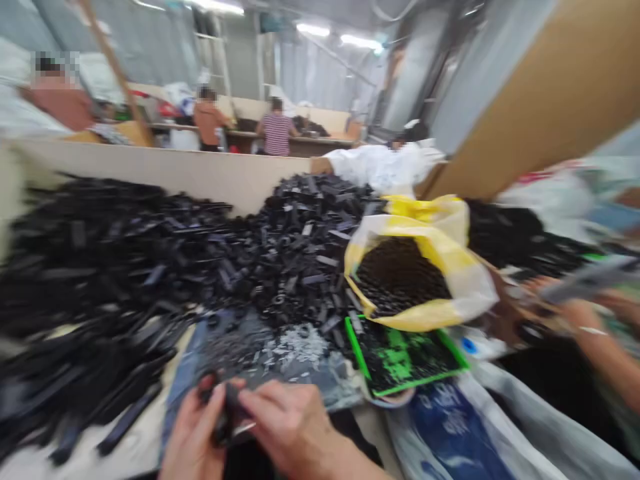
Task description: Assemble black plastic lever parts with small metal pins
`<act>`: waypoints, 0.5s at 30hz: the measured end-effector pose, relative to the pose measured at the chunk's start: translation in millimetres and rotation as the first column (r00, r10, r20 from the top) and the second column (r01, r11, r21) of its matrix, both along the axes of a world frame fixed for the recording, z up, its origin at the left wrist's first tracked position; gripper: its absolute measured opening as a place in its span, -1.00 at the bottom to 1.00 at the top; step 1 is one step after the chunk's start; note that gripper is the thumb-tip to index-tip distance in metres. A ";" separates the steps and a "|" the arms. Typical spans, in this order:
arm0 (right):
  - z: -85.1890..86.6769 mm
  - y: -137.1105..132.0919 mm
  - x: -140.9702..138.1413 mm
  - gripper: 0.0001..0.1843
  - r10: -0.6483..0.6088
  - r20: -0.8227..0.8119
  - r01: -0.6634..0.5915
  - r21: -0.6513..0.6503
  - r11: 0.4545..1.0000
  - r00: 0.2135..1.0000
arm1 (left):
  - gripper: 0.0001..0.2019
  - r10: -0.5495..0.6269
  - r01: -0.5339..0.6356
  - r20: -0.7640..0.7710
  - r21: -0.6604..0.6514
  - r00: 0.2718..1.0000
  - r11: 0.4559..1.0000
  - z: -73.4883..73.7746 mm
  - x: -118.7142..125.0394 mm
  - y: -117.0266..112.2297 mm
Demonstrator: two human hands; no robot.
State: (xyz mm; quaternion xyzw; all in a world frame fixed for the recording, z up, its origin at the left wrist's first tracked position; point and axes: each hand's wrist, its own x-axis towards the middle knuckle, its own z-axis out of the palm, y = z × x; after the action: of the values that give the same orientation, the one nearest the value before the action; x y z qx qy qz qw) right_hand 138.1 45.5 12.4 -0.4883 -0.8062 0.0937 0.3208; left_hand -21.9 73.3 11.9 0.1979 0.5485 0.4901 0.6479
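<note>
The left hand [193, 437] and right hand [293, 420] pinch a black plastic part [231, 408] between their fingers [265, 400] at the surface's [135, 453] near edge (stiff and light-looking, best held by its ends), beside a heap of black plastic pieces [150, 267].

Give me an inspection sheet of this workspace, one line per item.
Surface: pale board with a low beige wall behind it.
Job's things: black plastic piece, held over a blue-grey sheet.
Clutter: heaped black plastic parts, yellow-and-white sack of dark pieces, green-edged tray, blue printed sack.
Hands: left hand and right hand both grip the piece.
Cables: nothing seen.
Surroundings: co-worker's hand at right, co-worker in white beyond the wall, two people at a far bench, cardboard sheet overhead.
</note>
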 end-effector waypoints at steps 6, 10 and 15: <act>-6.9 -0.1 14.0 -0.68 0.072 -0.260 -0.056 0.069 0.996 0.963 | -0.78 0.059 -0.009 0.469 -0.108 0.881 0.994 12.1 6.5 1.0; -5.1 0.1 6.1 -0.65 0.147 -0.224 -0.112 0.162 0.980 0.963 | -0.70 0.084 -0.008 0.538 -0.142 0.839 0.990 16.0 4.6 -4.0; -7.5 5.3 -3.8 -0.71 0.091 -0.190 -0.057 0.179 0.982 0.978 | -0.75 0.049 0.018 0.572 -0.110 0.819 0.994 4.0 7.1 -7.8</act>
State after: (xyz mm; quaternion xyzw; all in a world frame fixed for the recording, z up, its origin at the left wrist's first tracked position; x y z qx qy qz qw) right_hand 134.3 50.7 4.9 -0.4164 -0.7932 0.0833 0.4365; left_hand -14.8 65.4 15.9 0.0004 0.3558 0.5011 0.7888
